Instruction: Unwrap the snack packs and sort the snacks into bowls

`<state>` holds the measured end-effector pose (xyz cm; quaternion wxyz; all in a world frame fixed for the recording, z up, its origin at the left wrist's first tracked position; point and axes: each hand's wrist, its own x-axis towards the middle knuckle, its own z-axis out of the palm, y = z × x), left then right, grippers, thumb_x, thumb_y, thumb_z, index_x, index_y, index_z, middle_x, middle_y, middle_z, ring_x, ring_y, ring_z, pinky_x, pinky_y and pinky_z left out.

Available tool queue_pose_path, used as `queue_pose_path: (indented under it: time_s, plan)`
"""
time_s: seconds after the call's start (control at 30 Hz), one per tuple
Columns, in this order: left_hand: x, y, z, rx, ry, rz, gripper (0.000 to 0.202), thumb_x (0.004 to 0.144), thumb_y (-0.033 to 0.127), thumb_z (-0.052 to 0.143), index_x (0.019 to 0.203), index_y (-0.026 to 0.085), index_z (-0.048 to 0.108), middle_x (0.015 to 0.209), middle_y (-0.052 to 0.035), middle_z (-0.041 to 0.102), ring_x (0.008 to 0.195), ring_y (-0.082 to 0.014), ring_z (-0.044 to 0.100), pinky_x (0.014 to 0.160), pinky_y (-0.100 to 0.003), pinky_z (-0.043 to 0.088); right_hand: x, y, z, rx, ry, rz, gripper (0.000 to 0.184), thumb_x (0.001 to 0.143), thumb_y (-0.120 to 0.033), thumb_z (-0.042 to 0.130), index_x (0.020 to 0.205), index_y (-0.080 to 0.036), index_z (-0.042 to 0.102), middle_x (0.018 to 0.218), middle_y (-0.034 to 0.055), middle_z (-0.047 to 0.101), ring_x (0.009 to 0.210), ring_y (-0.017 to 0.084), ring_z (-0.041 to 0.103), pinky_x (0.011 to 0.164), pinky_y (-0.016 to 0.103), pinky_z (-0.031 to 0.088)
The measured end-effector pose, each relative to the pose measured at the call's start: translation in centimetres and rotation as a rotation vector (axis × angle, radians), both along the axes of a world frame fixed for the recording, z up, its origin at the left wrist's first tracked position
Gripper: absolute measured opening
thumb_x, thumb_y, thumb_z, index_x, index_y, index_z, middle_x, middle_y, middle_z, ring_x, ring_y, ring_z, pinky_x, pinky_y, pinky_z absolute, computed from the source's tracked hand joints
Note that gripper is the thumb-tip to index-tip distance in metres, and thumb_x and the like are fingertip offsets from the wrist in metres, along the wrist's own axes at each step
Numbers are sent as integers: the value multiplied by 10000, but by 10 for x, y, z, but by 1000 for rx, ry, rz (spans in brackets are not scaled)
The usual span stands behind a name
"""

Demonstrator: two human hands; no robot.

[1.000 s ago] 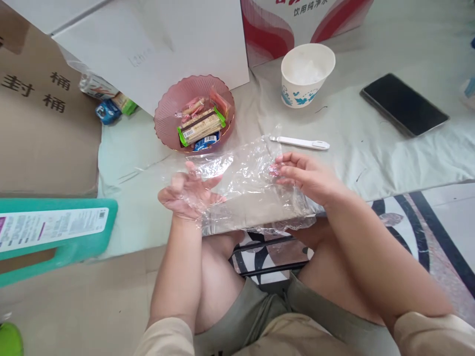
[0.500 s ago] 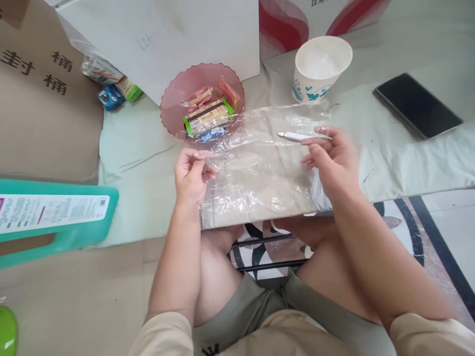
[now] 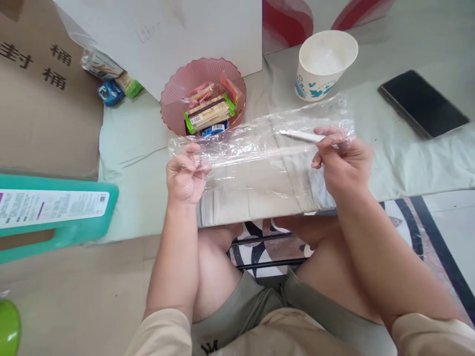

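A crinkled clear plastic film (image 3: pixel 256 133) stretches between both hands over a beige, flat thing (image 3: pixel 256 190) at the cloth's front edge; whether that is a package or part of the cover I cannot tell. My left hand (image 3: pixel 187 175) is closed on the film's left end, fingertips seen through the plastic. At the other end, my right hand (image 3: pixel 343 160) pinches the film along with a slim white craft knife (image 3: pixel 302 135), its tip pointing left. Just behind the film are a pink scalloped bowl (image 3: pixel 172 91) of wrapped snacks (image 3: pixel 210 113) and a paper cup (image 3: pixel 315 74).
A black phone (image 3: pixel 423 104) lies on the pale green cloth (image 3: pixel 144 198) at right. White (image 3: pixel 208 29) and red-and-white boxes (image 3: pixel 287 22) stand behind. At left are a cardboard box (image 3: pixel 44 118), a teal jug (image 3: pixel 89 217) and more snack packs (image 3: pixel 111 91).
Both hands have risen slightly and moved further apart, drawing the film wider and lifting its front edge. The white craft knife stays in my right hand.
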<state>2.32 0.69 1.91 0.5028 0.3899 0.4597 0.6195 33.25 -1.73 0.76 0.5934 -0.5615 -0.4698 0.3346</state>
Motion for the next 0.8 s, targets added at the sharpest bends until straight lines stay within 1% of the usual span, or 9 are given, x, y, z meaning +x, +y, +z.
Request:
queue_pose_path:
  time_s: [0.1, 0.17, 0.3, 0.4, 0.5, 0.57, 0.63, 0.7, 0.8]
  plan:
    - [-6, 0, -2, 8, -64, -33, 581, 574, 315, 961, 506, 150, 407, 966, 23, 705, 580, -55, 480, 516, -235, 486, 5, 3, -6, 38, 95, 19, 291, 813, -417, 759, 665, -236, 586, 1092, 37, 715, 515, 83, 566, 440, 315, 459]
    - [-8, 3, -5, 0, -70, -21, 531, 602, 250, 937, 503, 146, 425, 967, 16, 692, 617, -59, 525, 521, -219, 479, 11, 7, -12, 51, 146, 35, 315, 781, -360, 752, 614, -226, 521, 1084, 33, 682, 542, 86, 555, 437, 312, 422]
    - [-7, 6, -7, -94, -34, -27, 354, 562, 130, 870, 469, 154, 529, 945, -4, 695, 699, -85, 632, 550, -193, 489, 25, 16, -22, 21, 120, 21, 348, 768, -382, 693, 612, -227, 423, 1103, 44, 659, 663, 155, 586, 545, 370, 482]
    - [-5, 6, -6, -109, -30, -93, 227, 538, 137, 794, 429, 168, 597, 922, -35, 714, 745, -131, 674, 648, -247, 558, 29, 17, -21, -18, 159, -20, 330, 726, -384, 682, 617, -232, 410, 1107, 40, 674, 650, 169, 566, 622, 425, 516]
    - [-4, 6, -8, -100, -11, -90, 343, 684, 296, 738, 402, 178, 583, 757, -63, 692, 739, -161, 680, 710, -291, 569, 22, 14, -12, 32, 307, 16, 296, 726, -413, 622, 565, -246, 438, 873, 54, 649, 695, 214, 597, 677, 450, 526]
    - [-3, 7, -11, -120, 66, -17, 421, 754, 367, 724, 405, 186, 572, 611, -49, 623, 671, -147, 647, 675, -278, 539, 15, 11, -6, 22, 380, 43, 380, 802, -480, 545, 509, -256, 449, 687, 55, 571, 731, 238, 623, 746, 463, 537]
    - [-2, 7, -13, -128, 177, 50, 406, 724, 368, 783, 419, 184, 587, 556, -28, 576, 634, -129, 615, 641, -258, 503, 10, 8, -3, -55, 382, 27, 495, 867, -525, 541, 461, -257, 449, 580, 41, 517, 711, 230, 629, 784, 452, 537]
    - [0, 7, -13, -91, 251, 72, 349, 656, 339, 854, 454, 171, 624, 602, -25, 597, 655, -115, 609, 655, -245, 491, 8, 7, -3, -135, 314, -7, 504, 851, -516, 661, 457, -250, 494, 567, 27, 544, 675, 203, 617, 779, 429, 535]
    - [1, 7, -13, -16, 219, 33, 263, 559, 303, 929, 616, 170, 710, 764, -22, 664, 727, -103, 625, 721, -230, 507, 13, 6, -6, -213, 151, 16, 248, 732, -394, 827, 618, -244, 666, 694, 20, 655, 709, 188, 630, 766, 407, 543]
